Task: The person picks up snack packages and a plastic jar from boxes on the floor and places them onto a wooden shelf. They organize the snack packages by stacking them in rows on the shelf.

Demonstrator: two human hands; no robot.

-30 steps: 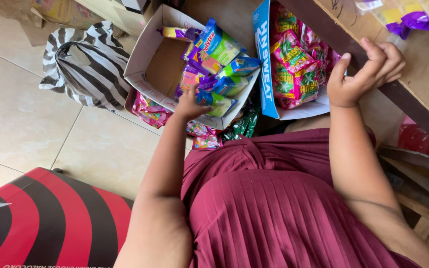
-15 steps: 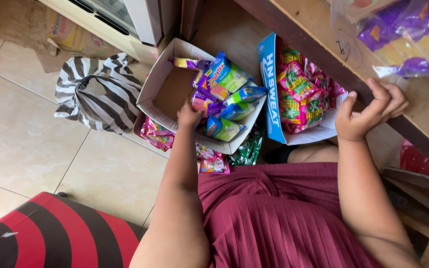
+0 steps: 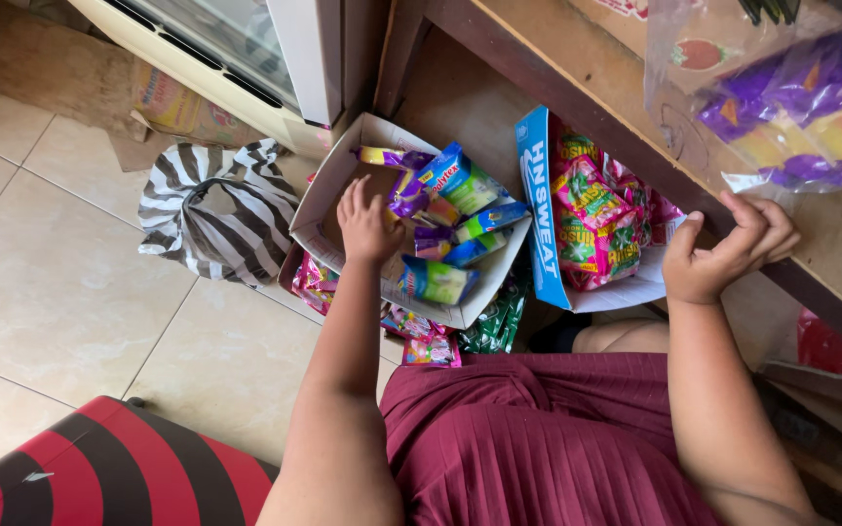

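Two hands: left (image 3: 366,226) open over snack packets (image 3: 445,229); right (image 3: 723,255) clamped on table edge (image 3: 635,146).

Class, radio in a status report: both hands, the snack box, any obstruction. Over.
Left hand open, inside white snack box, at the packets. Right hand grips wooden table edge. No obstruction.

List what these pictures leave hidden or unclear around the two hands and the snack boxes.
- Head view: the left hand covers the floor of the open white cardboard box; whether it grips a packet cannot be told.
- The right hand curls on the brown wooden table edge; its palm is hidden.
- The blue-sided box of pink packets is partly covered by that edge.
- The clear bag of purple and yellow packets is cut off by the frame.
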